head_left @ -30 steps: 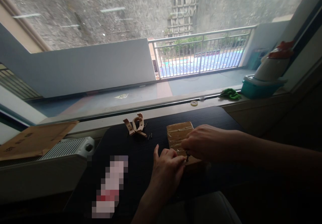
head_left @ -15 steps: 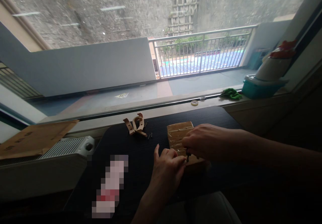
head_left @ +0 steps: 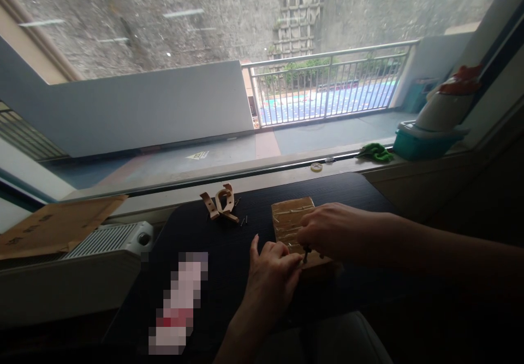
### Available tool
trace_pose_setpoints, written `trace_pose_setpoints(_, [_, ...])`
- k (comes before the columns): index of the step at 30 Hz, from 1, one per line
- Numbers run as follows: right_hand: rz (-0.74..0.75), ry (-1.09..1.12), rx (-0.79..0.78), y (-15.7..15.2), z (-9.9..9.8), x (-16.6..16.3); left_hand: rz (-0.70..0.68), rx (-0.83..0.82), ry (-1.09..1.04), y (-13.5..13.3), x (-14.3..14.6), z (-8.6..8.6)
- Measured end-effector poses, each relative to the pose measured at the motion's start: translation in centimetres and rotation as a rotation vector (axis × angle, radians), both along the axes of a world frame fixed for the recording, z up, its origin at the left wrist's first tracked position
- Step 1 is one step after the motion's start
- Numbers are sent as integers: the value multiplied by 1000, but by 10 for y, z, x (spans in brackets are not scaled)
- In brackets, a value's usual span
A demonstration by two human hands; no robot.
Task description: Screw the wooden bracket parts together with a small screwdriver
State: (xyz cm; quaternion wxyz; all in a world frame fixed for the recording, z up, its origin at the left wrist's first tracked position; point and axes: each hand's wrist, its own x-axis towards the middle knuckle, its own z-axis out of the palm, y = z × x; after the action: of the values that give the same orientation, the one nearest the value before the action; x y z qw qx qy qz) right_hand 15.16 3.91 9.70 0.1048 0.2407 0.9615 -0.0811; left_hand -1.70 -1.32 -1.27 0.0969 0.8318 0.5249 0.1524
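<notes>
A light-brown block or box (head_left: 289, 216), with pale strips or tape across its top, lies on the dark table. My right hand (head_left: 329, 225) is closed above it around a small dark tool (head_left: 306, 254), whose thin shaft points down at the block's near edge. Whether the tool is a screwdriver is unclear, since the fist hides its handle. My left hand (head_left: 272, 271) rests at the near left of the block, little finger raised, thumb and forefinger pressed together beside the tool's tip. What they pinch is too small to make out.
Curved wooden pieces with holes (head_left: 221, 203) and several small screws or pins (head_left: 244, 221) lie at the table's back left. A blurred pinkish item (head_left: 180, 304) is at the front left. The windowsill holds a tape roll (head_left: 316, 167), green cloth (head_left: 375, 152) and teal box (head_left: 426, 141).
My right hand has shifted very slightly at the tool. My left hand and the block stay in place.
</notes>
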Motion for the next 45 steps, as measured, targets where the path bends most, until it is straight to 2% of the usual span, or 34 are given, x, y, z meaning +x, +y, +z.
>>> trace_pose_setpoints(6, [-2, 0, 13, 3, -5, 3, -7, 3, 0, -1, 0, 1])
trace_pose_setpoints(15, [-38, -11, 13, -3, 10, 0, -6, 11, 5, 0, -1, -1])
trace_pose_setpoints(26, [-38, 44, 28, 3, -10, 7, -9, -8, 9, 1, 0, 2])
trace_pose_setpoints(34, [-74, -46, 37, -11, 11, -2, -3, 1, -1, 2, -1, -3])
trace_pose_setpoints(41, [-47, 0, -23, -10, -6, -2, 2, -10, -12, 2, -1, -3])
trace_pose_setpoints(45, [-70, -11, -4, -5, -9, 1, 4, 0, -6, 2, 0, -3])
